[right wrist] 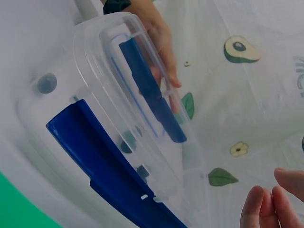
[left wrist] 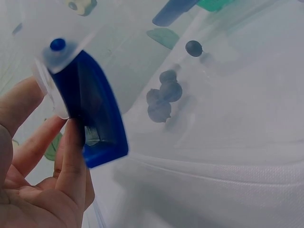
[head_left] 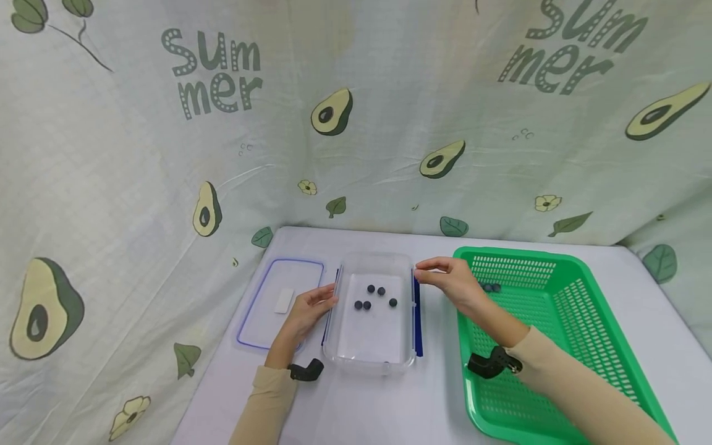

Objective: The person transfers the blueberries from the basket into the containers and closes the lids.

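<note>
A clear plastic container [head_left: 369, 364] with several dark round balls [head_left: 381, 291], resembling blueberries, stands in the middle of the table. Blue latches hang from its long sides: the left latch [left wrist: 107, 118] and the right latch [right wrist: 97, 147]. My left hand [head_left: 307, 312] holds the container's left side by that latch, thumb above and fingers beneath. At the far right corner is my right hand [head_left: 453, 281], fingers loosely bent and thumb near the fingertips. The right wrist view shows these fingertips [right wrist: 256, 199] apart from the container, nothing visible between them.
Left of the container lies a clear lid [head_left: 261, 290] with a blue rim and a white rectangular piece [head_left: 284, 301] on it. A green slotted basket [head_left: 589, 278] stands at the right, a few dark balls [head_left: 492, 287] inside. Behind hangs a printed cloth [head_left: 384, 154].
</note>
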Demonstrator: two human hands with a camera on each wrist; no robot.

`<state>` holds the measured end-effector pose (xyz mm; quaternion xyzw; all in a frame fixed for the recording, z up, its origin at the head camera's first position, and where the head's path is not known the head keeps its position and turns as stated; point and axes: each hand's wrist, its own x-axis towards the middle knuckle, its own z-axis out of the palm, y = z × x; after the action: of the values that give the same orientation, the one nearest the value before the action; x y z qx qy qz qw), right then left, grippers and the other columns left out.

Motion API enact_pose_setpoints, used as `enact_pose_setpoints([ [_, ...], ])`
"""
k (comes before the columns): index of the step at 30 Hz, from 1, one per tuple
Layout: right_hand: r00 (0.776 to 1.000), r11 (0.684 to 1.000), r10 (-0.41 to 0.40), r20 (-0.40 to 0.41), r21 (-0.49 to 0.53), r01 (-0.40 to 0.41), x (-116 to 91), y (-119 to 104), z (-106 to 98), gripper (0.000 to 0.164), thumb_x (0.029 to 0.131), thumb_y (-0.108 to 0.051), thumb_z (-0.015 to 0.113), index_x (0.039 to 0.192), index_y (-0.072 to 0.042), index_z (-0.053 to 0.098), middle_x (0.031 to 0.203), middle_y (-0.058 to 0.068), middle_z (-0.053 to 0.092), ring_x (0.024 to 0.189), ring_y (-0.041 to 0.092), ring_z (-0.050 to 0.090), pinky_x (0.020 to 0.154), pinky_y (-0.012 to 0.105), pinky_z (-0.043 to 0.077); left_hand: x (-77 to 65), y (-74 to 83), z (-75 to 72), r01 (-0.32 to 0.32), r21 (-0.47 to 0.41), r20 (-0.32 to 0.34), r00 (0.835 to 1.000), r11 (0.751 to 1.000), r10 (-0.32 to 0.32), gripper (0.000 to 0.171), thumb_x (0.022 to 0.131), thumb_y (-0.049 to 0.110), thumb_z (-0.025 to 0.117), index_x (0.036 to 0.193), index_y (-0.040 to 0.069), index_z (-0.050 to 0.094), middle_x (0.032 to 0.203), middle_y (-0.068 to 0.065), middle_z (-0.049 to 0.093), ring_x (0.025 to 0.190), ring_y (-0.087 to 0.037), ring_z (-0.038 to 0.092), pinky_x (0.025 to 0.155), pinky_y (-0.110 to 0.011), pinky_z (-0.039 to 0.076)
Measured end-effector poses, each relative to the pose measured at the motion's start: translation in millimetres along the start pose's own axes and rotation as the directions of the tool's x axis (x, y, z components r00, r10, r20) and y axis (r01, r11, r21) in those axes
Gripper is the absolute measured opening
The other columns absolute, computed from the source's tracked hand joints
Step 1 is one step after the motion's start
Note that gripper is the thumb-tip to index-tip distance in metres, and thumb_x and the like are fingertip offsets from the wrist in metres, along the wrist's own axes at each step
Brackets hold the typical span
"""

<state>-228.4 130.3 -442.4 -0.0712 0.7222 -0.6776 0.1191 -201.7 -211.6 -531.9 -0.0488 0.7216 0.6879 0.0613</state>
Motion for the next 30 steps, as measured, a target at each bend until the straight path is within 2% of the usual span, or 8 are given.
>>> enact_pose_setpoints([
  [8,0.999,1.0,-0.014,-0.038,0.005,0.015,-8,2,-30,0.033,0.091,-0.013,0.075,0.115,0.008,0.067,0.107,0.01,0.07,0.094,0.015,0.068,0.089,0.024,0.053,2.3,1.6,0.9,0.009,0.02,-0.001,1.0,1.0,-0.009,0.05,0.089,0.016,0.077,0.134,0.003,0.062,0.125,-0.015,0.062,0.111,-0.018,0.06,0.092,-0.021,0.05],
  [16,0.996,1.0,-0.023,-0.082,0.006,0.023,-15,6,-56,0.024,0.091,-0.016,0.076,0.11,-0.003,0.072,0.102,-0.003,0.071,0.095,0.012,0.067,0.09,0.031,0.054,1.9,0.3,0.0,0.012,-0.004,0.01,1.0,1.0,-0.012,0.049,0.09,0.011,0.076,0.135,0.0,0.06,0.128,-0.019,0.06,0.109,-0.015,0.06,0.089,-0.017,0.05],
  [20,0.995,0.999,-0.035,-0.091,-0.001,0.035,-20,7,-66,0.028,0.092,-0.016,0.074,0.114,0.001,0.07,0.1,-0.007,0.071,0.094,0.009,0.066,0.087,0.027,0.054,0.6,1.4,0.1,0.002,-0.004,0.01,1.0,1.0,-0.002,0.048,0.09,0.01,0.075,0.135,0.0,0.061,0.126,-0.017,0.061,0.107,-0.013,0.06,0.088,-0.017,0.05],
  [24,0.994,0.997,-0.04,-0.097,0.063,0.046,-24,9,-75,0.031,0.093,-0.012,0.073,0.117,0.006,0.067,0.1,-0.006,0.071,0.093,0.01,0.067,0.083,0.022,0.055,0.5,1.3,0.1,-0.009,0.003,0.006,1.0,1.0,0.009,0.048,0.09,0.011,0.076,0.134,0.0,0.061,0.124,-0.015,0.062,0.108,-0.015,0.06,0.088,-0.018,0.05],
  [30,0.988,0.989,-0.033,-0.149,0.136,0.053,-29,18,-90,0.012,0.092,-0.007,0.073,0.103,-0.006,0.074,0.099,-0.006,0.071,0.088,0.009,0.069,0.079,0.02,0.055,-0.6,-0.2,1.1,-0.005,0.02,-0.007,1.0,1.0,0.005,0.047,0.089,0.011,0.076,0.133,0.003,0.063,0.122,-0.013,0.063,0.112,-0.019,0.06,0.09,-0.02,0.05],
])
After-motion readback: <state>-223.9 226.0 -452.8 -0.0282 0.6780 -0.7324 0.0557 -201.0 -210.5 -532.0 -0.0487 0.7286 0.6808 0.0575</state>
